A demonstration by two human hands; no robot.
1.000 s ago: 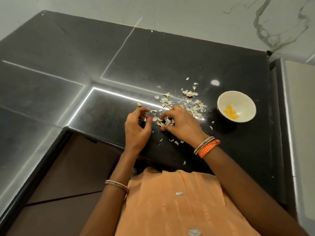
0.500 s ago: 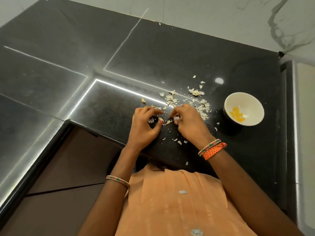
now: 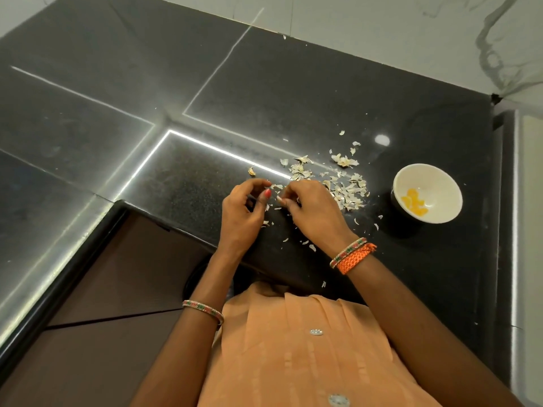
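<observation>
Directly below, two hands meet over a black bench (image 3: 176, 186). The right hand (image 3: 314, 212) pinches a small pale piece (image 3: 280, 198) in its curled fingers. The left hand (image 3: 241, 212) curls its fingers just beside; its hold cannot be told. Papery peels (image 3: 349, 192) lie scattered beyond, near a white bowl (image 3: 440, 177).

The black polished worktop (image 3: 308, 92) carries scattered pale peelings (image 3: 346, 189) and, just to their right, a white bowl (image 3: 440, 183) of yellow pieces (image 3: 414, 202).
</observation>
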